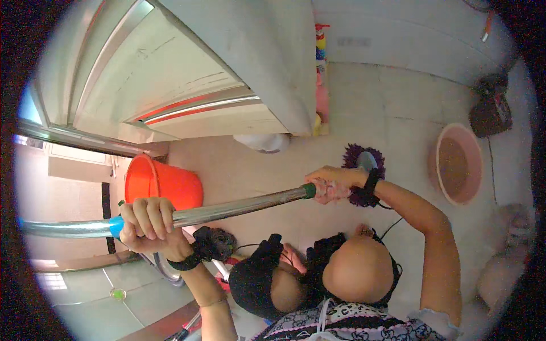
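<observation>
Steel mop pole (227, 209) is held level across the view: the left hand (149, 223) is wrapped tight around it near the blue collar, beside an orange bucket (165, 183). Its green-tipped end is gripped in the closed right hand (335, 183), above the purple mop head (364, 165) on the tiled floor (398, 113). No wet streaks are seen; mopping appears barely begun, with a pink basin (458, 170) lying farther right.
</observation>
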Demonstrator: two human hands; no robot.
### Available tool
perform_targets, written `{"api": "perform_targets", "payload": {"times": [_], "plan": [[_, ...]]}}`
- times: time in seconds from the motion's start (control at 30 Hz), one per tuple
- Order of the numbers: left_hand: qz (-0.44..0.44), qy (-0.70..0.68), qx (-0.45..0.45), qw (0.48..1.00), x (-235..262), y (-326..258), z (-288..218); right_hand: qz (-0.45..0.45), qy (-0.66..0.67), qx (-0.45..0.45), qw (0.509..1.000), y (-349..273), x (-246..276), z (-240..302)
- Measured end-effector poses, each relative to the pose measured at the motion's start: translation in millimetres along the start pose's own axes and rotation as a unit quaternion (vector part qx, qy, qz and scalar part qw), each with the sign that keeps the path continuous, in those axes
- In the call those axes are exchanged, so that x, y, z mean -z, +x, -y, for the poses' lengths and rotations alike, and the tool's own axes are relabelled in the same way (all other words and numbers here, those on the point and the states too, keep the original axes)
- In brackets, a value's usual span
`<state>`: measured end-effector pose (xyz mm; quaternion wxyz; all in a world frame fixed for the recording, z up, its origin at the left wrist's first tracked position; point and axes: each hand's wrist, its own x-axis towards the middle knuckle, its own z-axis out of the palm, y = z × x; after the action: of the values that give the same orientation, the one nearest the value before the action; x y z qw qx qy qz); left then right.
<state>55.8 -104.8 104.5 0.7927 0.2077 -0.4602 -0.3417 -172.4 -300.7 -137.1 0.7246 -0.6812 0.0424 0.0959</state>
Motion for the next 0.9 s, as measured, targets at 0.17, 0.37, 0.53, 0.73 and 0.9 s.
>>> {"api": "perform_targets", "payload": {"times": [0.17,0.37,0.53,0.73,0.9], "plan": [[-0.073,0.031,-0.010,0.997,-1,0,9,0.137,0.214,-0.112,0.961,9,20,-37],[-0.151,0.116,-0.027,0.981,-17,-9,1,-0.277,0.025,0.036,0.960,16,-47,-36],[-0.174,0.102,-0.007,0.979,-2,-12,-3,-0.420,-0.210,0.178,0.865,29,-53,-57],[-0.084,0.034,-0.004,0.996,18,-14,-5,-0.176,0.016,-0.036,0.984,24,-30,-22],[0.015,-0.076,0.008,0.997,9,-2,7,0.055,0.128,-0.051,0.989,28,1,-36]]}}
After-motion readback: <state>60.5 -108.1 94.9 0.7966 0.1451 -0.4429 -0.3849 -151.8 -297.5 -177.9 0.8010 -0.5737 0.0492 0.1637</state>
